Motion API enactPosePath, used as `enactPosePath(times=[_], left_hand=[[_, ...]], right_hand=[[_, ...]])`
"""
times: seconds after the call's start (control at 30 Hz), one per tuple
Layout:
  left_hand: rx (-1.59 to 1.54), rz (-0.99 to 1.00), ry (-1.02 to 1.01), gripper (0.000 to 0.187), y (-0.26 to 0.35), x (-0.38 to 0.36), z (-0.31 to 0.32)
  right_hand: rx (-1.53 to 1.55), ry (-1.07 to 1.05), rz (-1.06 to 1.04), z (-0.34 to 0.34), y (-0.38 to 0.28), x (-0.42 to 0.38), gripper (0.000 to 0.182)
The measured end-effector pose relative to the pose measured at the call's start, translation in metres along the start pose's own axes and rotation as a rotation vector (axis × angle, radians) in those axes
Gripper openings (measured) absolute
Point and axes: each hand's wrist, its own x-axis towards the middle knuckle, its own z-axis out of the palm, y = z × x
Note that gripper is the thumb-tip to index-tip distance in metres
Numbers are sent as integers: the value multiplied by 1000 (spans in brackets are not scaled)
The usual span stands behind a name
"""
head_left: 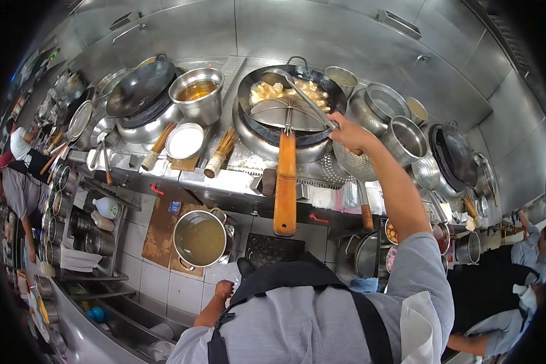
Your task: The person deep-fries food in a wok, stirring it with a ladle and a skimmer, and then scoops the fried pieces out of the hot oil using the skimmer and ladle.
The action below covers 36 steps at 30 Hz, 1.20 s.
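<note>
My right hand (350,131) is closed around the metal handle of a ladle (312,103). The ladle's head reaches into a black wok (337,85), among pale yellow food pieces (303,89). A large skimmer (285,176) lies across the wok's near rim, its wide wooden handle pointing toward me. Just right of the wok and below my right hand is a perforated strainer (355,164). My left hand (224,289) hangs low at my side, fingers curled in, with nothing visible in it. Nearest to it is a pot of cloudy liquid (221,242) on the floor side.
Left of the wok stand a pot of amber liquid (215,104), a bowl of white contents (185,141), bamboo brushes (221,151) and another wok (136,97). Metal pots (404,138) crowd the right. Co-workers (21,188) are at the far left and a person (497,285) at right.
</note>
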Motion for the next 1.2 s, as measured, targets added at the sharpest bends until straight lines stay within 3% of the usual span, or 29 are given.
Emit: enactPosePath(times=[0.1,0.2,0.3,0.37,0.4,0.47,0.57,0.6,0.7,0.77,0.83,1.0,1.07,1.13,1.2], left_hand=[[186,63,-69,19,9,4,-1],[26,48,1,20,18,9,-1],[180,157,21,20,18,13,-2],[326,228,27,17,16,14,-3],[299,178,19,17,16,11,-3],[-85,-295,112,14,24,2,3],[837,273,-50,14,3,2,-2],[817,114,-63,17,5,1,2],[937,183,-131,15,2,12,-3],[419,21,-101,15,7,16,-10],[126,-38,-35,16,7,17,-10],[-61,-22,116,16,8,33,-5],[170,155,118,18,3,29,2],[721,527,87,22,-3,23,-2],[699,209,10,24,-1,21,8]], right_hand=[[-51,-4,20,-7,12,7,60],[-127,26,7,-19,6,0,57],[-445,85,43,-37,0,-12,55],[-611,185,-66,-50,15,-11,54],[-693,232,-119,-53,20,-10,54],[-726,252,-92,-56,1,-29,53],[-789,220,-45,-47,-13,-31,53],[-813,200,-29,-42,-15,-29,53],[-823,144,-48,-16,-2,-5,53],[-846,142,-42,-15,-9,-4,53],[-831,155,-73,-20,-16,-2,52],[-772,212,-52,-20,-29,-8,53],[-786,186,-27,-8,-32,-6,54],[-796,140,-36,5,-19,12,56],[-743,159,-57,-1,-11,26,53]])
